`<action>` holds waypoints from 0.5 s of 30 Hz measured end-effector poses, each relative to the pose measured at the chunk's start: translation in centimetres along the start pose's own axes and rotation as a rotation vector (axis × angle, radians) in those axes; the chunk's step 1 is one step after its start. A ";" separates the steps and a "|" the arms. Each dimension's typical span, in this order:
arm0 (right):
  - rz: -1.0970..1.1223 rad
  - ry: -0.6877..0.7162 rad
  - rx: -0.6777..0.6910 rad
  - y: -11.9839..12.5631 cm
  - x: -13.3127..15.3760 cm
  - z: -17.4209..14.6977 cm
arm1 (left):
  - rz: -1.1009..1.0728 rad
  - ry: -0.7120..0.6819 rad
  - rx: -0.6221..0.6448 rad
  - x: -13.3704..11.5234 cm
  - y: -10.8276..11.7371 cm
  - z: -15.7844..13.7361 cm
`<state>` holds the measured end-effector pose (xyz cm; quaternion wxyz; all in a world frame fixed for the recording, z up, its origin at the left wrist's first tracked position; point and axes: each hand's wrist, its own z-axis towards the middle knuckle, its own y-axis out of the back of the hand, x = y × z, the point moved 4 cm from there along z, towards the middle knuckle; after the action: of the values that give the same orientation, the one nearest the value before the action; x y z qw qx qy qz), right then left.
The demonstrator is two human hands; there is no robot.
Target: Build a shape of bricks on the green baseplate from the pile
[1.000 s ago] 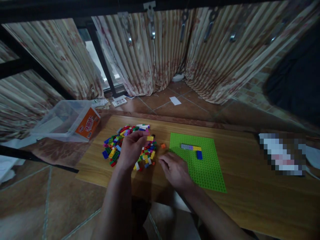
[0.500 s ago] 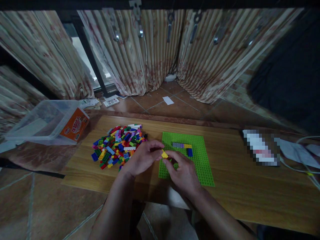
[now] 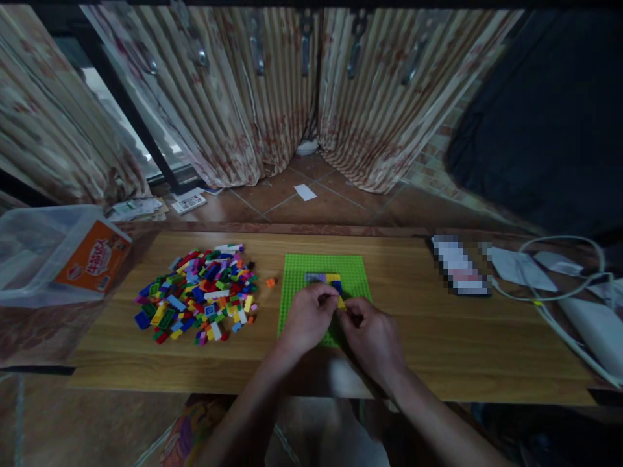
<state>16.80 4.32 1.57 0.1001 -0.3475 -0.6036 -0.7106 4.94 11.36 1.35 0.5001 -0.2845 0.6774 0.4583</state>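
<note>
Above the near part of a square green studded plastic baseplate on the wood-grained desk, the left hand and right hand meet, the fingers of both clamped on a small yellow plastic brick; whether it touches the baseplate cannot be told. Just beyond lies a blue plastic brick, at the right end of a grey, purple and yellow brick row. Farther back hang striped, floral-patterned fabric curtains.
</note>
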 end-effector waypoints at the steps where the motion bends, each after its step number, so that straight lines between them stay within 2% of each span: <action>1: -0.030 -0.016 0.003 0.0 0.0 0.1 | 0.037 -0.014 -0.011 -0.1 -0.1 0.0; 7: -0.175 -0.048 0.072 0.1 0.2 0.5 | 0.160 -0.048 -0.055 0.0 0.4 0.0; 15: -0.091 0.031 0.097 0.4 -0.2 0.8 | 0.202 -0.070 -0.047 0.1 0.2 -0.2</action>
<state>17.48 4.88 1.77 0.0935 -0.3033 -0.6510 -0.6896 4.60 11.24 1.33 0.4679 -0.2102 0.6738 0.5318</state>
